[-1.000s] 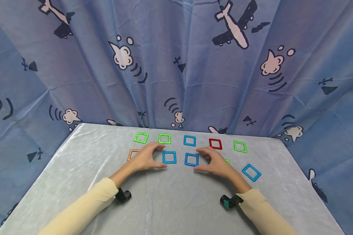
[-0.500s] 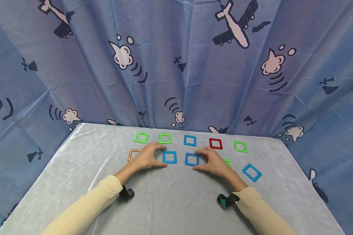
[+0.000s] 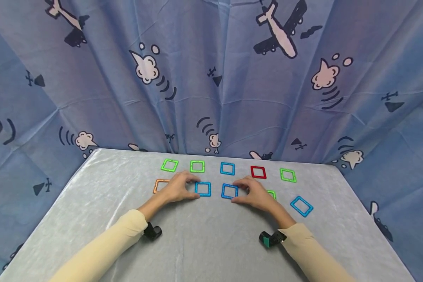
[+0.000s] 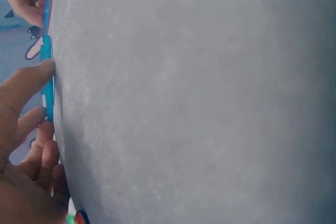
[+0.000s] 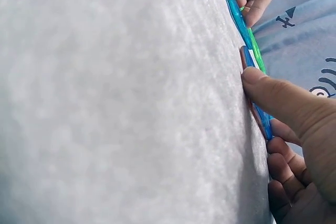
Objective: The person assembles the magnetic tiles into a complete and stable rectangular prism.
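Note:
Two square magnetic tiles lie side by side on the grey cloth in the head view, a small gap between them. My left hand [image 3: 178,187] pinches the light blue tile [image 3: 209,189] at its left part, index finger on the far edge and thumb on the near one. On the darker blue tile [image 3: 223,191], my right hand [image 3: 255,194] holds the right part the same way. The left wrist view shows the thumb [image 4: 31,80] against the light blue tile [image 4: 48,95] edge-on. In the right wrist view the thumb [image 5: 278,90] presses the darker blue tile [image 5: 262,116].
Behind lies a row of tiles: two green ones, a blue tile [image 3: 227,163], a red tile [image 3: 258,178] and another green. An orange tile [image 3: 155,186] and a green tile [image 3: 273,194] are partly hidden by the hands. A tilted blue tile [image 3: 296,209] lies right. A patterned curtain [image 3: 211,78] hangs behind.
Both hands have moved slightly inward, and their thumbs and index fingers have closed onto the two blue tiles. The tiles have stayed about where they were.

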A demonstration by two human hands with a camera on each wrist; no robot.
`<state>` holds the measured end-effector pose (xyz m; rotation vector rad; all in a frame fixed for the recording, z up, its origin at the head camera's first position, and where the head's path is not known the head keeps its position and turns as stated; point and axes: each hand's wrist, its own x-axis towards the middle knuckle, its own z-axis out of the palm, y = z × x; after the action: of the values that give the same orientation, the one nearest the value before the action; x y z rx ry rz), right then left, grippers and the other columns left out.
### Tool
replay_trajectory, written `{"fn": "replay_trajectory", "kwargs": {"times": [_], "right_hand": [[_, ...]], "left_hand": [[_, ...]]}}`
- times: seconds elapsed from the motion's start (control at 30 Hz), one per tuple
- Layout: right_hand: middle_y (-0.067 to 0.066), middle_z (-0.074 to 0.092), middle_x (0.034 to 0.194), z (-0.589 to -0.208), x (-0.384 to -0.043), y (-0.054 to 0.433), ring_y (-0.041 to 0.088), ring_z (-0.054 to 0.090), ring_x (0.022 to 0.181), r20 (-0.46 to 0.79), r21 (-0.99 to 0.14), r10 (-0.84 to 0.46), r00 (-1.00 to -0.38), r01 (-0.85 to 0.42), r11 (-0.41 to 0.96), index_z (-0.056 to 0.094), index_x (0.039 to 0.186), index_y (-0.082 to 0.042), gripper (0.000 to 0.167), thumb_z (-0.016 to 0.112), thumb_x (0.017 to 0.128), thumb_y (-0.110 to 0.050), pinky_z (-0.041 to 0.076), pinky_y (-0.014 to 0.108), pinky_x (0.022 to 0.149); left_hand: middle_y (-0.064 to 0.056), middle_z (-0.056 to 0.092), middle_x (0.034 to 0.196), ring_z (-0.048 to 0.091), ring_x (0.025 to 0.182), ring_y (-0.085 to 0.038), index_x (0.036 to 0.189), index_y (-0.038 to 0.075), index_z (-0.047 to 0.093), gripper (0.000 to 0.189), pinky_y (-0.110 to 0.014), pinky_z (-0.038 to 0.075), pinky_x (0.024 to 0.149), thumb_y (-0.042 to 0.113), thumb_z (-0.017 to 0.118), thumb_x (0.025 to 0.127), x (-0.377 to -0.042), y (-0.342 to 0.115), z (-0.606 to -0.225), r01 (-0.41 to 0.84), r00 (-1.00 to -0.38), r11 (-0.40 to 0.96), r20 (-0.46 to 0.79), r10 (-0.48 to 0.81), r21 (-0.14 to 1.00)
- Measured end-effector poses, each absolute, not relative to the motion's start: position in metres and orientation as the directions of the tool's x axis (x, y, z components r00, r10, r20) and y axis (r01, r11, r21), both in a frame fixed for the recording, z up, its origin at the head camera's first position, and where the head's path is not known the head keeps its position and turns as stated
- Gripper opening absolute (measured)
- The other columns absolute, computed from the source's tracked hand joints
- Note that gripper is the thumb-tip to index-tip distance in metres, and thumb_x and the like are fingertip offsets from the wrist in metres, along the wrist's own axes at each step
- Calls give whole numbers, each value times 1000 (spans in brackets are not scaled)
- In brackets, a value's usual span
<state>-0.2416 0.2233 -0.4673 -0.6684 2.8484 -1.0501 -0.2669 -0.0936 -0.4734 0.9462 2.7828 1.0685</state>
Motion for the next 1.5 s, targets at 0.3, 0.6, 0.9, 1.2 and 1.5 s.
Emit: {"fn": "replay_trajectory", "kwargs": {"times": [0.3,0.6,0.9,1.2,1.5], "right_hand": [[4,63,105,-472,-243,227,23,57,97,140,-639,-416,-899,-403,655,73,119,-3,53,93,75,-26,49,45,88],[3,63,105,-473,-243,229,22,58,97,148,-647,-433,-889,-418,638,72,119,-3,53,93,76,-26,50,45,88],[3,62,105,-469,-244,227,21,56,96,142,-639,-444,-885,-425,641,72,121,-4,53,93,76,-25,50,44,86],[2,62,106,-464,-245,221,22,55,96,129,-642,-456,-881,-425,638,72,121,-4,53,92,77,-26,49,42,85],[4,63,108,-464,-247,217,21,56,97,149,-641,-477,-866,-452,620,73,120,-4,52,93,76,-25,50,42,85]], "left_hand": [[-8,65,110,61,101,-26,123,6,73,53,-40,49,88,23,92,77,-268,-92,-474,523,-821,602,168,545,604],[-7,64,110,61,101,-26,120,5,73,51,-39,50,89,21,92,76,-266,-93,-473,495,-824,559,157,544,665],[-8,64,111,60,103,-27,120,5,73,50,-40,49,90,19,91,76,-264,-91,-468,491,-824,546,157,545,679],[-7,65,113,59,103,-26,120,5,73,51,-41,49,89,20,92,76,-264,-85,-467,508,-816,553,163,555,661],[-8,64,112,59,101,-26,120,4,73,51,-40,48,87,19,92,75,-265,-79,-466,530,-806,558,175,566,638]]}}
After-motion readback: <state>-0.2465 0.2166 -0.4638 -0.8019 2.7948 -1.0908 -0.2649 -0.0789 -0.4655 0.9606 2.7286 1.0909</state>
